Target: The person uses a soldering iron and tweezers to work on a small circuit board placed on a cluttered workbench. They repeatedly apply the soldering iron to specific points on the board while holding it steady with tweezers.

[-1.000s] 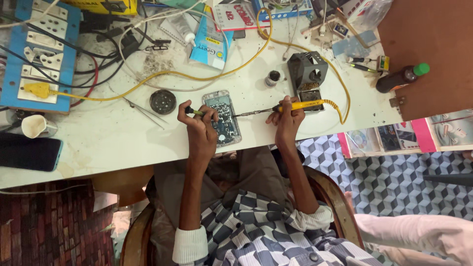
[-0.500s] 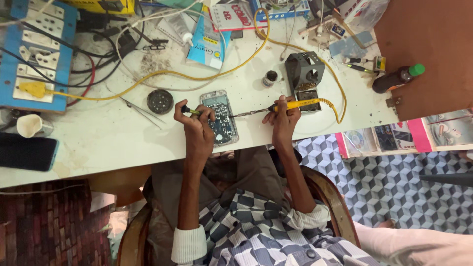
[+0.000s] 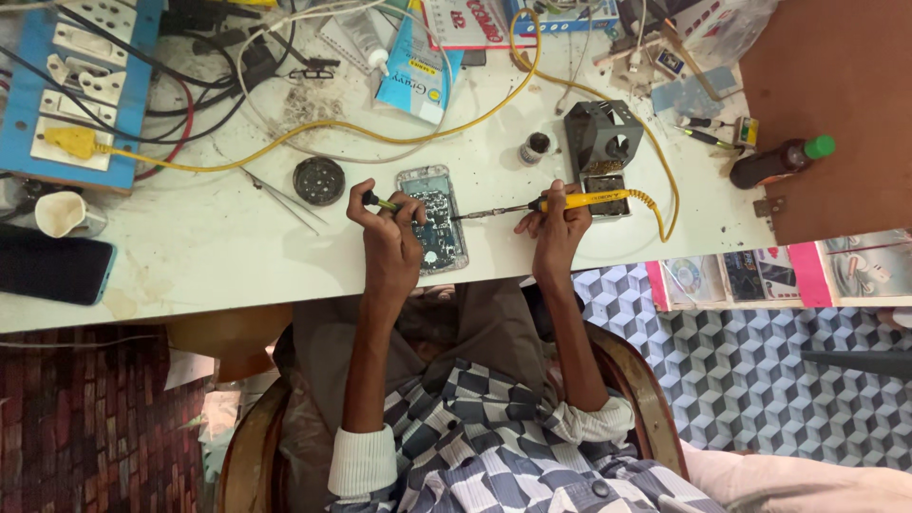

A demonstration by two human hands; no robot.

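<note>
At the cluttered tabletop, my right hand is clamped on the yellow soldering iron, its long axis pointing leftward at the opened phone, beside which my left hand pinches a small tool.

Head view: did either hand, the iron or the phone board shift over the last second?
Barely. The left hand keeps its small dark tool at the opened phone; the right hand keeps its grip on the yellow soldering iron, tip toward the board. Only the camera drifted slightly. The iron stand, round tin and yellow cable stayed put.
</note>
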